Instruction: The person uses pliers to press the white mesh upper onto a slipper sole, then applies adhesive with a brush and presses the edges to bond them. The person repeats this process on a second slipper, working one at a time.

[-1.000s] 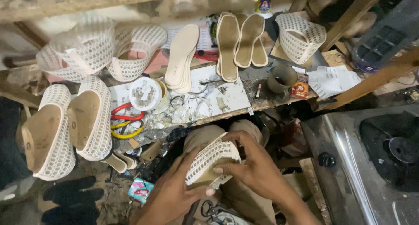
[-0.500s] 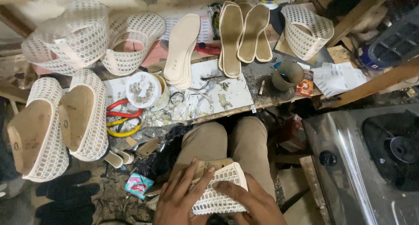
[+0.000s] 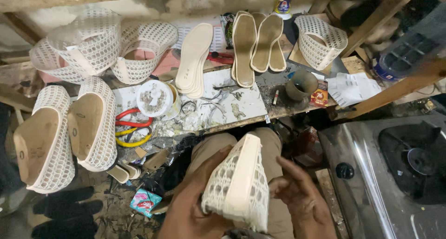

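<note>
Both hands hold a white mesh shoe upper [image 3: 237, 185] fitted with a cream insole, just below the near edge of the bench [image 3: 251, 106] and above the person's knees. The left hand [image 3: 195, 206] cups the shoe from its left side, fingers wrapped under the mesh, its grip pressed against the shoe. The right hand [image 3: 302, 197] lies at the shoe's right side, fingers curled and touching the mesh edge; whether its grip actually clasps the shoe cannot be told.

On the bench, straight above the shoe, sits a white round tub [image 3: 155, 98] smeared with glue. Left of the tub lie red and yellow handled pliers [image 3: 132, 130]. Further left of the bench stand two lasted shoes [image 3: 65, 137], soles up, wrapped in the same white mesh. Behind the tub rest more mesh uppers [image 3: 102, 46], and beside them a stack of pale insoles [image 3: 195, 55]. Two tan insoles [image 3: 255, 41] lie at the back of the bench, and a dark cup [image 3: 302, 84] stands near its right end. Right of the bench is a metal stove [image 3: 395, 169].
</note>
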### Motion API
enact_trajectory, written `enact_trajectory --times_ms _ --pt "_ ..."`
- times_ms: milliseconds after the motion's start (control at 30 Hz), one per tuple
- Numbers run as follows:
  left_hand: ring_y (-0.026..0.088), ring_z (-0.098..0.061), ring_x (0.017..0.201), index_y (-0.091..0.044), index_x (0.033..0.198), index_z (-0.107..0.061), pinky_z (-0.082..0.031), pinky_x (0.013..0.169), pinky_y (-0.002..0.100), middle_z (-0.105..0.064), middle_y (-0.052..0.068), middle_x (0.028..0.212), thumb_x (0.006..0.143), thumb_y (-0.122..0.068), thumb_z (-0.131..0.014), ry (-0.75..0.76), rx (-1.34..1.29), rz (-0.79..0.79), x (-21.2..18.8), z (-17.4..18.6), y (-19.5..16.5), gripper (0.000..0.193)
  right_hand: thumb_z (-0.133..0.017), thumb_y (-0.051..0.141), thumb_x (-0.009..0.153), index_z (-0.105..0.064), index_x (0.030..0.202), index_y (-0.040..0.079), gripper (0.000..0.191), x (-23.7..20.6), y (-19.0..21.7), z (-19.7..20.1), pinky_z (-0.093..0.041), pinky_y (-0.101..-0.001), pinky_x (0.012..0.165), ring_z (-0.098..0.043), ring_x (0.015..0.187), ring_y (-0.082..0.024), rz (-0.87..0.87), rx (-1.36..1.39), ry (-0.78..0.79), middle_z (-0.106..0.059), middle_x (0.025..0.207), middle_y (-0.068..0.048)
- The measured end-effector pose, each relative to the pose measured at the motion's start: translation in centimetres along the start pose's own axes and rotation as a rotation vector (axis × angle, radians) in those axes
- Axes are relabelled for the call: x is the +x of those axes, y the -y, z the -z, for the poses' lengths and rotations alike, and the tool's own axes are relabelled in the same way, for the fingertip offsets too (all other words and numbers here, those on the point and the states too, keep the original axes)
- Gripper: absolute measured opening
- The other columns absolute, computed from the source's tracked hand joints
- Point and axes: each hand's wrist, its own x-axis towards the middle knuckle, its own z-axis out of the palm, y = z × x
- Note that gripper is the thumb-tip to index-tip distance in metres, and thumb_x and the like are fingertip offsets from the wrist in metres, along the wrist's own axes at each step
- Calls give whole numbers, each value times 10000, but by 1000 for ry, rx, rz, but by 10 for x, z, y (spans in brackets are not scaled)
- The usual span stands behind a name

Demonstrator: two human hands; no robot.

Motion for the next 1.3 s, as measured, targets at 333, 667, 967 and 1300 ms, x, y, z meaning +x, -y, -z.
enact_trajectory --times_ms 333,667,967,1300 --pt "195 -521 1423 -389 1505 -542 -394 1133 495 -482 -11 1585 1039 -278 -503 472 1361 -824 8 -4 -14 481 -724 322 914 -291 1595 53 851 -37 -28 47 -305 -518 1139 -375 1404 -405 -181 173 -280 -400 1496 -276" --pt "200 -652 1112 -28 1359 -602 -525 953 367 -675 129 1272 1023 -348 -485 -413 -440 289 21 -8 85 477 -730 218 878 -314 1570 24 831 -9 -57 12 -214 -543 1198 -202 1531 -448 452 -1008 163 -240 1647 -276" --pt "192 -657 1056 6 1343 -613 -524 915 362 -701 134 1218 991 -363 -589 -460 -448 294 27 -11 116 510 -721 162 905 -439 1517 13 690 -13 -65 -14 -325 -532 1197 -372 1508 -420 506 -1019 -52 -419 1596 -258" --pt "289 -595 1338 -92 1568 -381 -455 1108 410 -560 132 1508 941 -351 -524 6 -33 608 62 -36 112 693 -721 74 809 -608 1362 -88 587 -70 31 37 -508 -382 1005 -710 1114 -264 269 -260 -947 -733 1236 -216"
